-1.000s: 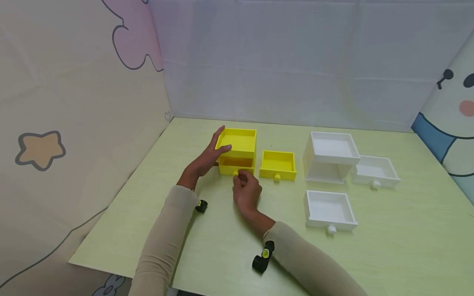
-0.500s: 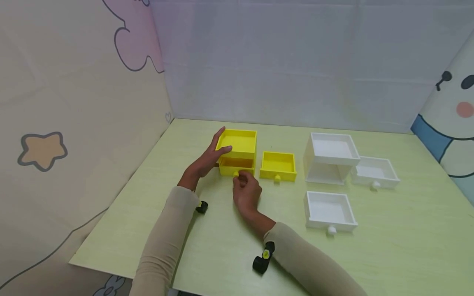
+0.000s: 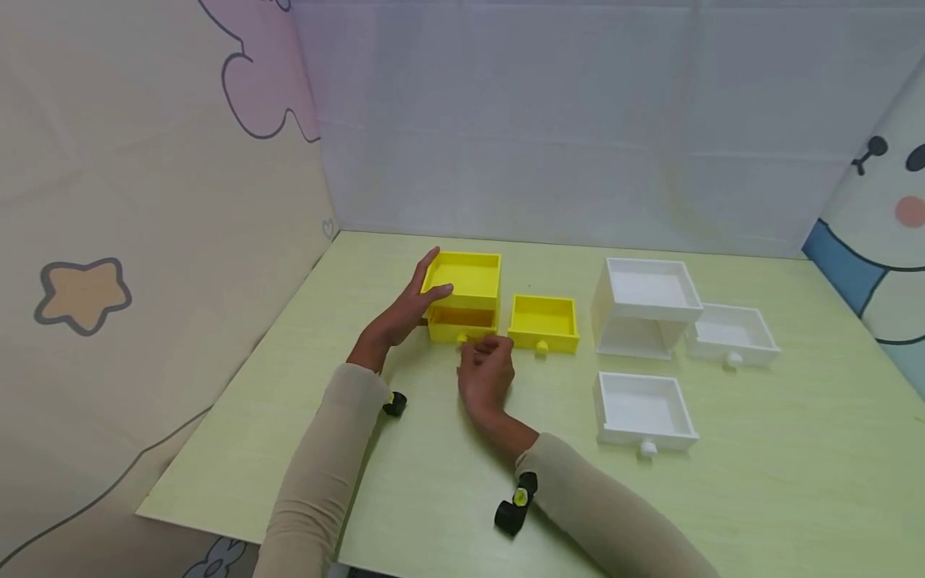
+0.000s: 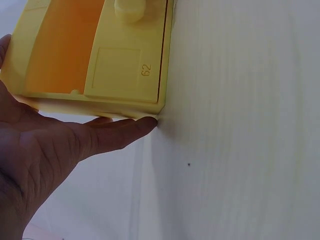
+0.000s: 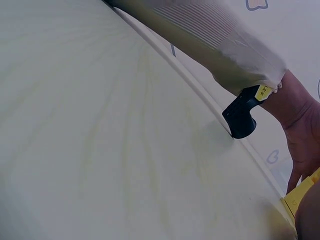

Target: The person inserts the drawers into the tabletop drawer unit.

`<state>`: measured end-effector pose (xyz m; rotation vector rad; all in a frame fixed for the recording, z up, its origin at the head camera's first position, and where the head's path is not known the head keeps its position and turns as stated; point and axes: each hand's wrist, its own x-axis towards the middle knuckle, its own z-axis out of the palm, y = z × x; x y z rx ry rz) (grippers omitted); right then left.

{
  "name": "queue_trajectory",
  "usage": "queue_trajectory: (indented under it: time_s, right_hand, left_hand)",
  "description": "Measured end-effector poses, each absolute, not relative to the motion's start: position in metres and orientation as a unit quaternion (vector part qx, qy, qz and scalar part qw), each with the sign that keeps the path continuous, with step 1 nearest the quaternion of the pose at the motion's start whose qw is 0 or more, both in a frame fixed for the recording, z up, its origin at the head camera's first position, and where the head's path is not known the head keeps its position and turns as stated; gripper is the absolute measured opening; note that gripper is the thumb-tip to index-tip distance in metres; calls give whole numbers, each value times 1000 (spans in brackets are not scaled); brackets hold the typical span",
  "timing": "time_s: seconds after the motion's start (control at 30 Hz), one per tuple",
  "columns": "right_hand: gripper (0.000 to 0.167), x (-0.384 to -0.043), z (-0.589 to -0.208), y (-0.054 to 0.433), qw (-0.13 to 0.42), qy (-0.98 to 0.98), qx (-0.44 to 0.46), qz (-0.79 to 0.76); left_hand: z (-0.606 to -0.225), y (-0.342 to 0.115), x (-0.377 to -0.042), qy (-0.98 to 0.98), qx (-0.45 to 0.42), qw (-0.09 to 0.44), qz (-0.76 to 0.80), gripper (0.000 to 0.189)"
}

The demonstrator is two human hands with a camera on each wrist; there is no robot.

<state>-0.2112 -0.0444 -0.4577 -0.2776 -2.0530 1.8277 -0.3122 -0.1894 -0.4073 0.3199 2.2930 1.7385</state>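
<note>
My left hand (image 3: 401,315) holds a small yellow cabinet (image 3: 466,274) by its left side, the thumb over the top front edge. In its lower slot sits a yellow drawer (image 4: 117,75) marked "62", its front about flush; the upper slot is an open gap. My right hand (image 3: 486,376), fingers loosely bent, is just in front of this drawer, beside its round knob (image 3: 462,340). The knob now shows clear of the fingertips, though any light touch is hard to tell. A second yellow drawer (image 3: 542,347) lies right of the cabinet.
Farther right stands a white cabinet (image 3: 654,310) with an open front. One white drawer (image 3: 646,437) lies before it, another white drawer (image 3: 733,353) to its right. All rest on a pale wooden table (image 3: 795,474) with a cloth wall (image 3: 578,120) behind.
My right hand has let go of the drawer's knob and shifted slightly right, so the knob shows more. The left hand and the cabinet have stayed in place.
</note>
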Motion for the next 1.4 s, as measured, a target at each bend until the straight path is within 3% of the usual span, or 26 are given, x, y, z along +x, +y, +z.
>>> queue_trajectory:
  time_s: [0.77, 1.17, 1.4]
  right_hand:
    - [28, -209, -457, -5, 255, -680, -232, 648]
    - [46, -208, -447, 22, 124, -638, -246, 720]
    - [42, -210, -446, 27, 111, -636, -238, 725]
  left_hand:
    - [-407, -188, -315, 782, 114, 130, 599, 75]
    - [-407, -188, -315, 778, 118, 131, 603, 77]
    - [-406, -187, -315, 779, 115, 133, 602, 76]
